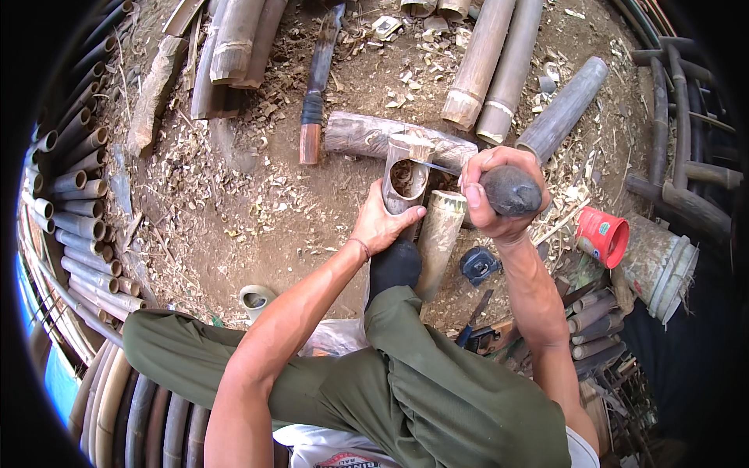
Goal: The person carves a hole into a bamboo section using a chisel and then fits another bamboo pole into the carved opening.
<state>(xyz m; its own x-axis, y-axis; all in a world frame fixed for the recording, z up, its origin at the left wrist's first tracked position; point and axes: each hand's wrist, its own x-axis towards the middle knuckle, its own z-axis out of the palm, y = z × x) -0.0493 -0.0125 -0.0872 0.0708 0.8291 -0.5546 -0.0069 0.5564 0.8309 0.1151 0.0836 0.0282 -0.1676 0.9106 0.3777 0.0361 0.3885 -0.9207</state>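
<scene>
My left hand (384,225) is closed around the lower part of an upright bamboo piece (409,147) with an opening in its side. The piece rests against a short log (359,134) lying across the ground. In my right hand (499,187) is a tool with a dark, rounded handle end (512,192). Its thin metal blade (443,167) points left and reaches the opening's upper right edge; whether it touches cannot be told. Beside the held piece stands another cut bamboo piece (441,242), next to a dark-covered foot (395,264).
A wooden-handled machete (312,117) lies beyond the log. Bamboo poles (484,62) lie farther off, among shavings. To the right are a tape measure (479,266), a red tub (602,237) and a dirty pale bucket (663,265). Stacked bamboo (78,210) lines the left.
</scene>
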